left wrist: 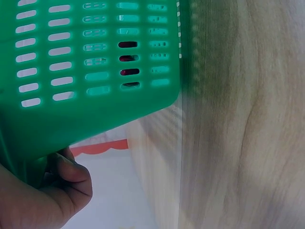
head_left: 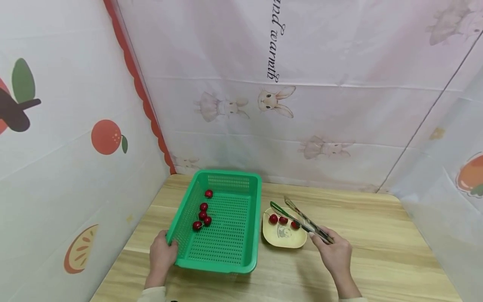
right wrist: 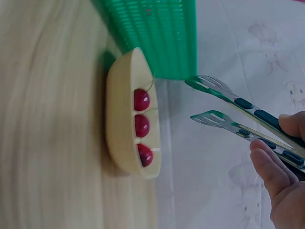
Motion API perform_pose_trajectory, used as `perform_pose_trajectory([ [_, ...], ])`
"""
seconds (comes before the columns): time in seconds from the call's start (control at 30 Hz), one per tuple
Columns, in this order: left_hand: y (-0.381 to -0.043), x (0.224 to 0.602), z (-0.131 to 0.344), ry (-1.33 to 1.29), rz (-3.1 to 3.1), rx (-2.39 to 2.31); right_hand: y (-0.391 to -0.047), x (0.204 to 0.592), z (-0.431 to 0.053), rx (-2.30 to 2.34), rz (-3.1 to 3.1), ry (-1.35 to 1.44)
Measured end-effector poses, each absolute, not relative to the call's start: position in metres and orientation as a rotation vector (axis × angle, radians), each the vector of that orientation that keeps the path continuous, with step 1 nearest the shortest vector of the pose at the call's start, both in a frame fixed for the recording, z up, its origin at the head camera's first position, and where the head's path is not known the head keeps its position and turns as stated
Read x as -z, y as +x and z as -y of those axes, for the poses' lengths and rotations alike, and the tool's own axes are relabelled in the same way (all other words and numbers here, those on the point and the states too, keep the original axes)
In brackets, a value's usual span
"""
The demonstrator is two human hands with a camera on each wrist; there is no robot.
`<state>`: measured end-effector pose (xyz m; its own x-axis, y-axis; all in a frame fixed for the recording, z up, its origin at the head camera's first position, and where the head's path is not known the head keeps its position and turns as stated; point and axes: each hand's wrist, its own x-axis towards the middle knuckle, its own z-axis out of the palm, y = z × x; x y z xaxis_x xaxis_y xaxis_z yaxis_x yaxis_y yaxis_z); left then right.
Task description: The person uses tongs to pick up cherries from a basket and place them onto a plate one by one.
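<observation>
My left hand (head_left: 163, 256) grips the near left corner of a green plastic basket (head_left: 257, 226), thumb over its rim. Several red cherries (head_left: 203, 206) lie inside along the basket's left half. In my right hand (head_left: 336, 253) is a pair of metal tongs (head_left: 311, 226) with dark grip pads, arms apart and nothing between the tips. The tongs hang above a small cream dish (head_left: 277, 241) with a bear picture on its bottom. Three cherries (right wrist: 142, 126) sit in that dish, in a row in the right wrist view.
The wooden table (head_left: 377, 243) carries the basket and, just right of it, the dish. Printed cloth walls (head_left: 234, 54) enclose the table at the back, left and right. The basket's back edge is close to the rear cloth.
</observation>
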<state>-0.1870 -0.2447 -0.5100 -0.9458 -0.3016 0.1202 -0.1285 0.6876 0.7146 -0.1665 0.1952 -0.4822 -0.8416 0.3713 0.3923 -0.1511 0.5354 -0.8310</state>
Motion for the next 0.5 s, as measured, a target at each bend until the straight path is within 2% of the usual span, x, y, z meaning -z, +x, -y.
perform_pose_trajectory([
  [0.5,-0.187,0.509,0.244,0.373,2.682,1.120,-0.202,0.456,-0.154,-1.647,2.144,-0.122],
])
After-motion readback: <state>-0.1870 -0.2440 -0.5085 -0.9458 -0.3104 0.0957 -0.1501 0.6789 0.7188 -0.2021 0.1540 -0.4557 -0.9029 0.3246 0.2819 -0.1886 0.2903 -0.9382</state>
